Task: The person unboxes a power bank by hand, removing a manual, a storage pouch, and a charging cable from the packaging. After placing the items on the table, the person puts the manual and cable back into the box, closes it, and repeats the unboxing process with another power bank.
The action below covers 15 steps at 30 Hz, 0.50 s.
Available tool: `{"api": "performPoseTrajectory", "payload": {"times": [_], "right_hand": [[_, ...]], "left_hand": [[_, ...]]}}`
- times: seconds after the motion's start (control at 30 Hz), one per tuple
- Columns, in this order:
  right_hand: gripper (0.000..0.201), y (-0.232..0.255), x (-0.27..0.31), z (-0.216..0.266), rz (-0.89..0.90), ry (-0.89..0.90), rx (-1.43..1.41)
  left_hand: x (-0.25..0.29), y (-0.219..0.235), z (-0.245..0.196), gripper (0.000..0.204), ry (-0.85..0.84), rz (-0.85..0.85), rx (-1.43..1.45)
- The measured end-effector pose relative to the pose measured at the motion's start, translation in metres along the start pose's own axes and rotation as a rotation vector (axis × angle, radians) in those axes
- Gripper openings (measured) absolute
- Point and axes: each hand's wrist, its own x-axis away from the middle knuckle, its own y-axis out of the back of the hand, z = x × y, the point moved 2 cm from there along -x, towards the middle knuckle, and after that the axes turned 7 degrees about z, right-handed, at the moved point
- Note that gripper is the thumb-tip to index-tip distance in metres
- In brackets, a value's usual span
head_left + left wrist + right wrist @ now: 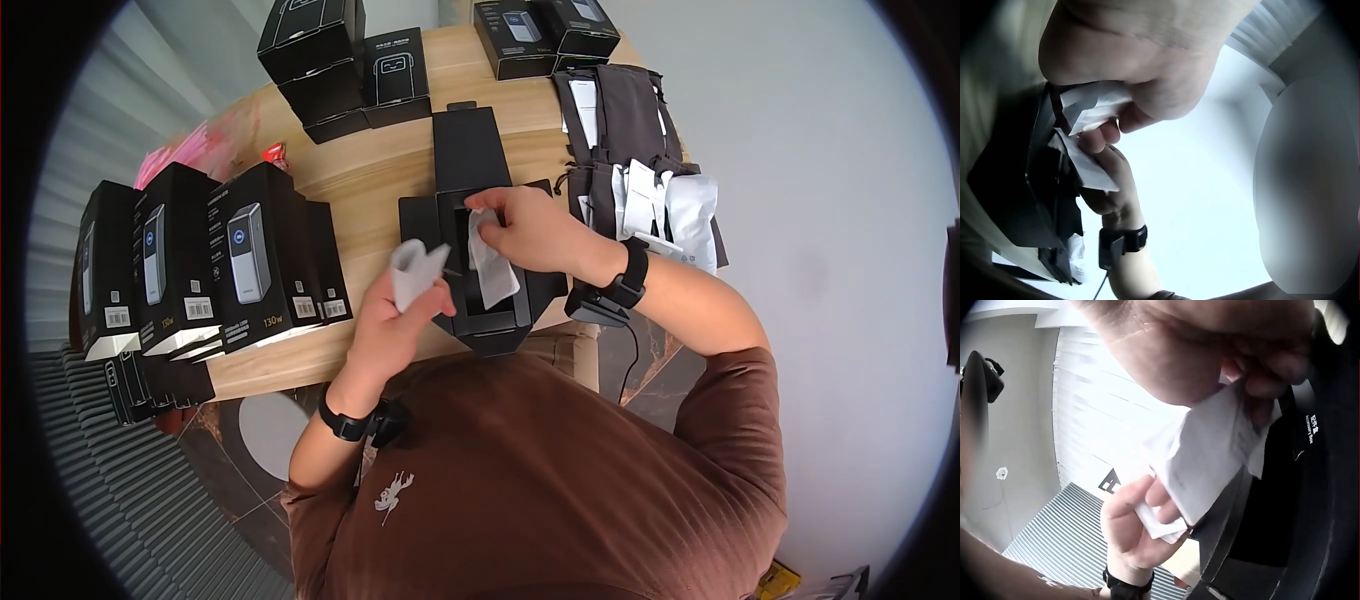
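A black box (469, 155) lies with its flaps spread out at the table's front edge, its dark inside partly covered by my hands. My right hand (540, 232) pinches a flat white packet (492, 265) over the box's opening. That packet (1204, 456) looks thin and creased in the right wrist view, beside a dark panel printed "Accessory Box" (1312, 428). To the left of the opening, my left hand (388, 325) grips a folded white piece (417, 272), which looks like a paper or thin pouch. In the left wrist view, my left fingers partly hide this white piece (1094, 103).
Black product boxes (250, 255) stand upright at the left. More boxes (315, 65) are stacked at the back, with others (545, 35) at the back right. Grey drawstring pouches (620, 120) and white packets (690, 215) lie at the right edge.
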Motion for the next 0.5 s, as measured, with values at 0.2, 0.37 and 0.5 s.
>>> {"api": "performPoseTrajectory", "payload": {"times": [0.2,0.37,0.5], "right_hand": [[0.05,-0.011,-0.003,-0.011,0.007,0.066,0.048],[0.043,-0.006,0.005,0.006,0.249,-0.291,-0.364],[0.044,0.005,0.002,0.014,0.34,-0.224,-0.012]], "left_hand": [[0.006,-0.01,-0.005,0.034,-0.204,0.397,-0.688],[0.006,-0.012,-0.001,0.036,-0.22,0.347,-0.672],[0.004,-0.012,-0.002,0.035,-0.168,0.34,-0.659]]}}
